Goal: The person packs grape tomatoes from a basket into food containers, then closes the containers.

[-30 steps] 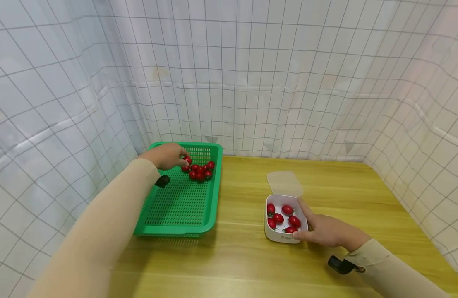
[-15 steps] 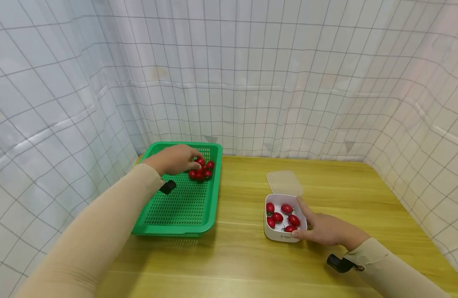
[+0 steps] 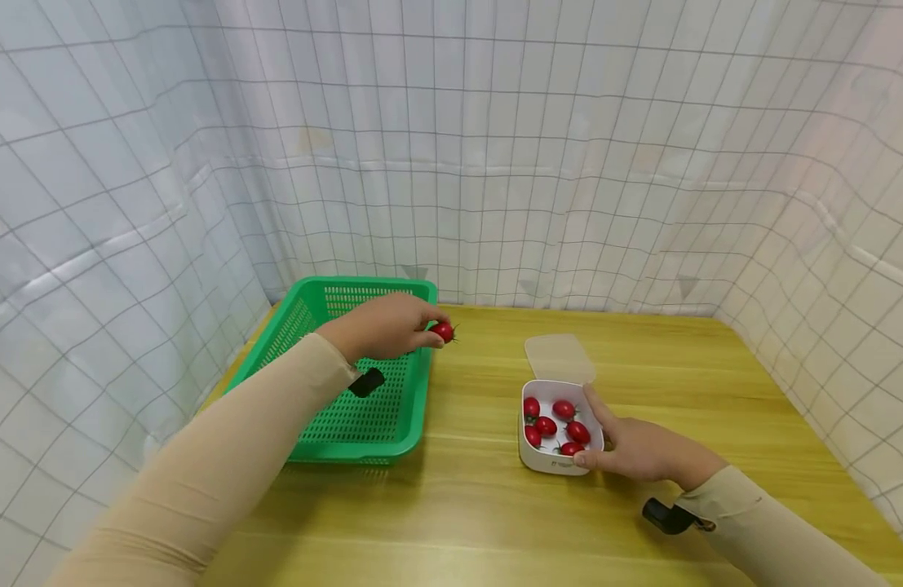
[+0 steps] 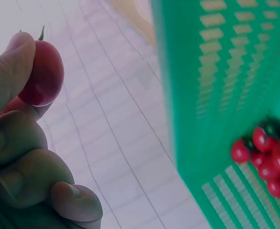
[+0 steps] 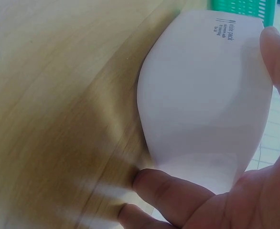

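Between thumb and fingertip, my left hand (image 3: 392,324) pinches a red cherry tomato (image 3: 443,332) with a green stem, above the right rim of the green basket (image 3: 420,408). The left wrist view shows that tomato (image 4: 45,74) close up, its other fingers curled below. My right hand (image 3: 645,451) holds a white square box (image 3: 546,465) by its right side, thumb on the front rim and a finger at the back corner. Several cherry tomatoes (image 3: 577,432) lie inside the box. In the right wrist view, the box wall (image 5: 202,90) fills the middle.
More cherry tomatoes (image 4: 274,164) sit in the basket, hidden by the left hand in the head view. A translucent lid (image 3: 559,359) lies on the wooden table (image 3: 480,522) behind the box. Gridded curtains (image 3: 480,163) enclose the table's back and sides.
My left hand reached onto the tomatoes in the basket, then lifted and moved right with one cherry tomato over the basket's rim. The basket shows tilted now. The right hand stays on the box.
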Motion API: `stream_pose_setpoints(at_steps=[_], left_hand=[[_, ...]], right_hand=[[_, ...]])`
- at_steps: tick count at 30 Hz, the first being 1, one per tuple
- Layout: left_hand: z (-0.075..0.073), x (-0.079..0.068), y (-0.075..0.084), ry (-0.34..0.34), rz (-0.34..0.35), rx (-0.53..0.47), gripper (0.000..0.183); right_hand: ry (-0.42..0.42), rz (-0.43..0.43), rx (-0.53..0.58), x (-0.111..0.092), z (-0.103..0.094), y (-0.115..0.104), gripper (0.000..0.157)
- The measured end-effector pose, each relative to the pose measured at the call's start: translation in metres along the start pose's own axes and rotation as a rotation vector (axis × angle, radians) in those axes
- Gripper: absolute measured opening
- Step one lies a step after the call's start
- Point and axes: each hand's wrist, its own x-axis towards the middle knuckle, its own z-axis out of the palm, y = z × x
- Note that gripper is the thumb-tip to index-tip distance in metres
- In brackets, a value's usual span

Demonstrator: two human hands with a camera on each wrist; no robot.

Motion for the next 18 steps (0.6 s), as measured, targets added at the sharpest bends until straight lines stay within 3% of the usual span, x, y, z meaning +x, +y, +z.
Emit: stream_pose_setpoints(at_steps=[8,18], left_hand=[[0.011,0.013,0.025,0.002,0.093,-0.031,0.030],[0.024,0.033,0.059,-0.050,0.144,-0.016,0.032]], right_hand=[[0.006,0.002,-0.002,0.001,0.001,0.003,0.120],[0.010,0.004,0.002,0.001,0.001,0.002,0.119]])
